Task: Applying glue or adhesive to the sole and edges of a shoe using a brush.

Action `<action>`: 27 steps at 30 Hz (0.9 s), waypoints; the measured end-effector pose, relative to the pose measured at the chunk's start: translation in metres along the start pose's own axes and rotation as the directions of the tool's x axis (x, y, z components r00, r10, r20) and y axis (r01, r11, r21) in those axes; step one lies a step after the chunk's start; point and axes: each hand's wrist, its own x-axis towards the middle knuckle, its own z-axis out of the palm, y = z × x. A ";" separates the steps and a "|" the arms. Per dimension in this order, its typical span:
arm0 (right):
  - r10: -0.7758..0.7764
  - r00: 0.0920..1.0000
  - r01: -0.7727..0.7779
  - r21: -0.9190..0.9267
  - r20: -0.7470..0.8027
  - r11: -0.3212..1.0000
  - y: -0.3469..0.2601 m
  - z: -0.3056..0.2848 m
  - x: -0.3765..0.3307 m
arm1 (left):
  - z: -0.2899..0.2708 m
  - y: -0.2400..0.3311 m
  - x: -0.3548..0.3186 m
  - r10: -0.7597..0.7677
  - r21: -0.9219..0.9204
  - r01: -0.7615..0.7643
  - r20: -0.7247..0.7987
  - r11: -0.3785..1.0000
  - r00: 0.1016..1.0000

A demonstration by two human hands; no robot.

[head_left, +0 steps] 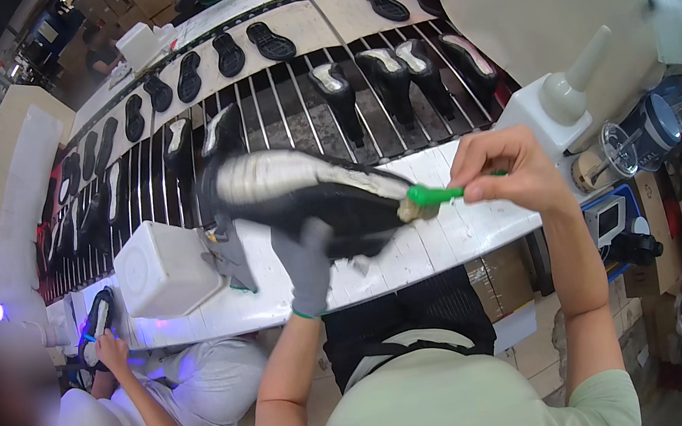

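A black shoe upper (323, 216) with a pale, whitish underside faces up in front of me, blurred by motion. My left hand (306, 260), in a grey glove, supports it from below, its fingers partly hidden and smeared. Bare and pinched closed, my right hand (505, 170) grips the thin handle of a green brush (433, 194). The brush's pale bristle end meets the right-hand tip of the upper, along the edge of its underside.
Behind the white worktable (470, 222), a roller conveyor (276, 106) carries several black uppers; black soles (271, 41) lie beyond. White containers (164, 270) (556, 111) stand left and right. A cup (617, 150) is far right. A co-worker's hand (112, 349) works on a shoe at left.
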 end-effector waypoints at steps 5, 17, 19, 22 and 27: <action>0.126 0.992 -0.116 -0.282 0.017 0.952 -0.002 -0.006 -0.002 | 0.018 -0.009 0.013 -0.684 -0.582 0.731 0.370 0.357 0.629; 0.218 0.967 -0.148 -0.404 0.132 0.903 0.002 -0.001 0.004 | 0.036 -0.026 -0.018 -0.638 -0.425 0.897 0.657 0.125 0.401; 0.224 0.943 -0.105 -0.418 0.245 0.902 -0.002 -0.002 0.011 | 0.040 -0.028 -0.025 -0.613 -0.425 0.888 0.658 0.176 0.437; 0.270 0.903 -0.131 -0.383 0.334 0.914 0.005 -0.010 0.013 | 0.042 -0.022 -0.029 -0.647 -0.338 0.923 0.666 0.182 0.371; 0.261 0.883 -0.153 -0.289 0.389 0.945 0.014 -0.018 0.014 | 0.061 0.057 -0.022 -0.583 0.066 0.742 0.667 0.667 0.465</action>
